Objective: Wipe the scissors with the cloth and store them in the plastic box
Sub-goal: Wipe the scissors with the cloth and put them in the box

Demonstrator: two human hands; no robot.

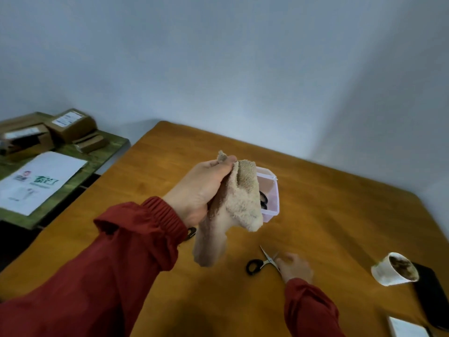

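Note:
My left hand (pixel 206 188) is raised over the wooden table (pixel 328 215) and grips a beige terry cloth (pixel 233 210), which hangs down from my fingers. Behind the cloth stands a clear plastic box (pixel 273 190), partly hidden, with the black handles of scissors (pixel 263 199) showing inside it. Lower down on the table lies another pair of scissors (pixel 260 262), blades spread, one black handle loop free. My right hand (pixel 294 266) is on this pair with fingers curled over its right side, hiding the other handle. The hand is blurred.
A small black object (pixel 192 232) peeks out under my left wrist. A white cup (pixel 396 269) lies tipped at the right beside a black flat object (pixel 430 295); a white box (pixel 405 328) sits at the bottom right. Cardboard parcels (pixel 70 126) and a white sheet (pixel 36 181) lie on a green side table.

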